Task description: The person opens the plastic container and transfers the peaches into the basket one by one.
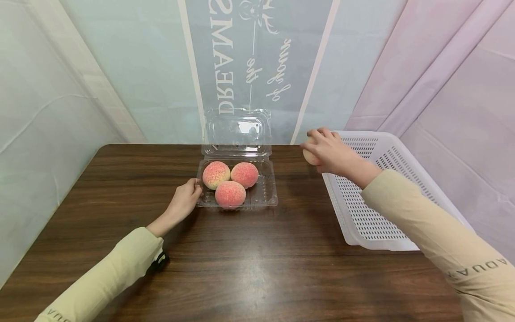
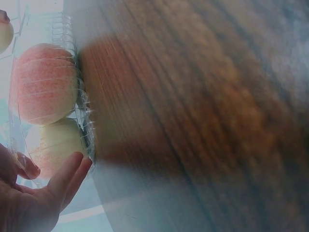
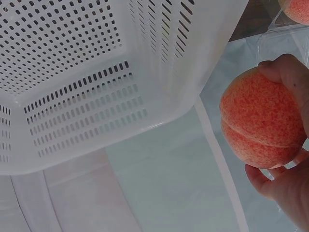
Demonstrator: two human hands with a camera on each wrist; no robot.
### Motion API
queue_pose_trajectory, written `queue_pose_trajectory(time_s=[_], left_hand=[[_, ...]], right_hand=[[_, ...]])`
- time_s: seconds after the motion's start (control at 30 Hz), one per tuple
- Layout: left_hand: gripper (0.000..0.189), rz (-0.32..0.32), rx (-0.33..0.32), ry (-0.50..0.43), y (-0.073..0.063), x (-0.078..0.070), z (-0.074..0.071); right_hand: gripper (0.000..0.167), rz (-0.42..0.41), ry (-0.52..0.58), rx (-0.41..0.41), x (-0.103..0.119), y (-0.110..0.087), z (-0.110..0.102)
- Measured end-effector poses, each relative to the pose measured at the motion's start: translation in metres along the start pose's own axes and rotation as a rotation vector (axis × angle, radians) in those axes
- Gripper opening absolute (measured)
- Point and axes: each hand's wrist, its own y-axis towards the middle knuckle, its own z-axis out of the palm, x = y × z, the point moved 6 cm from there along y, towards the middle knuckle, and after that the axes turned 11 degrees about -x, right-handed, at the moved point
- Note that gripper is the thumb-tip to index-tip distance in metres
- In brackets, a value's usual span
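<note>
My right hand grips a peach in the air beside the left rim of a white perforated basket. Its fingers wrap over the fruit from above. With thumb and fingers my left hand pinches the left side wall of a clear plastic clamshell box. Three pink-and-yellow peaches lie in the box: one at back left, one at back right and one in front. The box's right part shows bare plastic. Its lid stands raised at the back.
The brown wooden table ends at a back edge against a printed cloth backdrop. On the right, the basket stands under my right forearm. A black device sits at my left wrist.
</note>
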Motion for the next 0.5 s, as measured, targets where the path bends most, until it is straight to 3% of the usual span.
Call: queue_pose_trajectory(time_s=[0.5], left_hand=[[0.034, -0.007, 0.017, -0.01, 0.001, -0.001, -0.001]], right_hand=[[0.059, 0.047, 0.008, 0.009, -0.016, -0.002, -0.002]])
